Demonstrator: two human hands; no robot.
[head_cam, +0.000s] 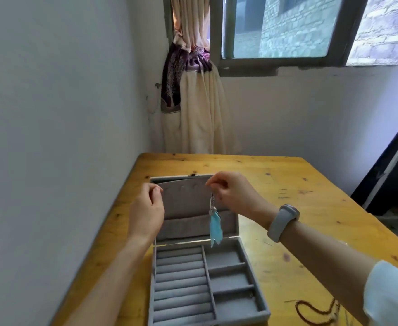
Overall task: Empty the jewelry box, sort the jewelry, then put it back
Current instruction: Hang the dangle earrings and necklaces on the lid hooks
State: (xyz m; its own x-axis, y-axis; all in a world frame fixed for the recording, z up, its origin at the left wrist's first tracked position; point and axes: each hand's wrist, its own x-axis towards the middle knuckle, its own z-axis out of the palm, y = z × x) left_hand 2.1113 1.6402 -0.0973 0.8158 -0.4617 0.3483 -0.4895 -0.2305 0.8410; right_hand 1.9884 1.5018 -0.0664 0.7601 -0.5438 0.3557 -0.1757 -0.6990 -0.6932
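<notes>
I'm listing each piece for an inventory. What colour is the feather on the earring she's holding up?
Light blue; the feather earring hangs from the right hand, seen in the head view.

My arms are bare from the wrists far up toward the elbows. On my right wrist I wear a band (283,222). It is pale grey and smooth, and it goes all the way round. It has a rounded, thicker part on top. Higher up my right arm there is a white sleeve (392,295). It looks soft and loose. My left arm has no sleeve that I can see.
</notes>
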